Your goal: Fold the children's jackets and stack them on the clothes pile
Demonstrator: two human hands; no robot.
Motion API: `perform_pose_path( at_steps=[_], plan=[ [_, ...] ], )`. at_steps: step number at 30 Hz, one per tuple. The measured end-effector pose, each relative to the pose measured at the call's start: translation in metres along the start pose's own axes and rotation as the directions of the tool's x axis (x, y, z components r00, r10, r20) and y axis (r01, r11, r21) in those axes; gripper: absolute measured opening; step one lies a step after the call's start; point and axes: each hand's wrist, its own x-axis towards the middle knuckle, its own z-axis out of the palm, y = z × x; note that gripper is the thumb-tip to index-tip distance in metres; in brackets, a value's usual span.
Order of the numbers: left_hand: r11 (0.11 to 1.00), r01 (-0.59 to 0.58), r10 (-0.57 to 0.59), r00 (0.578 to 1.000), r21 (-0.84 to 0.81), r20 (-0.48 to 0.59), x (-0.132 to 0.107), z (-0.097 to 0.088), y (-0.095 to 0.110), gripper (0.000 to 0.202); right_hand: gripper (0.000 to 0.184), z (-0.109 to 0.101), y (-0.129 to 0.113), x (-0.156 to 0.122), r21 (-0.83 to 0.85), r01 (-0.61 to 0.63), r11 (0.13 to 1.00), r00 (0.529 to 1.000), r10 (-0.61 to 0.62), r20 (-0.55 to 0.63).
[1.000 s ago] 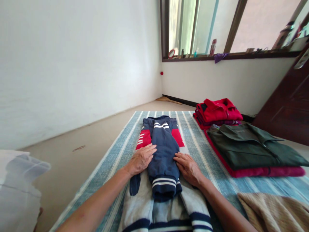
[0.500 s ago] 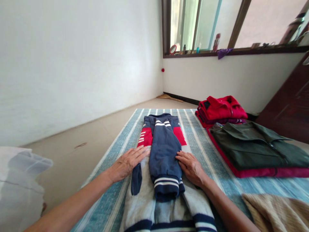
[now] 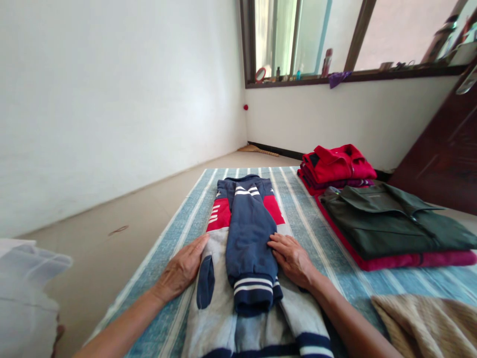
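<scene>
**While the right hand (image 3: 292, 258) stayed put, the left hand (image 3: 182, 271) slid off the sleeve (image 3: 248, 238)**

Although the sweater (image 3: 219, 298) lay unmoved at the lower middle of the frame, lengthwise on the striped mat (image 3: 324, 243), the left hand had drawn back from the folded navy sleeve toward the lower left. It rested flat and open, gripping nothing, on the sweater's left border. The right hand kept pressing palm-down, also open, beside the sleeve. That left side looked smoothed flat. Right of centre sat a red pile (image 3: 337, 166) and a green coat (image 3: 387, 219); a tan cloth (image 3: 425, 323) filled the lower right corner.
</scene>
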Motion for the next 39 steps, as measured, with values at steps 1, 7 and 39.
perform_pose_path(
  at_steps=[1,7,39],
  plan=[
    [1.000,0.013,-0.013,1.000,-0.001,-0.008,-0.0013,0.0019,-0.0013,0.048,0.034,-0.0001,0.0001,0.0001,0.000,0.000,1.000,1.000,0.000,0.003],
    [1.000,-0.009,0.007,0.995,-0.020,-0.101,-0.0007,0.0041,-0.0013,0.047,0.034,0.0010,0.0005,-0.0001,-0.003,0.007,1.000,1.000,-0.007,-0.004],
    [0.993,0.039,-0.017,0.982,0.110,-0.190,0.0017,0.0061,-0.0064,0.041,0.033,0.0023,0.0008,0.0029,0.002,0.014,1.000,0.999,-0.014,-0.029]
  ],
)
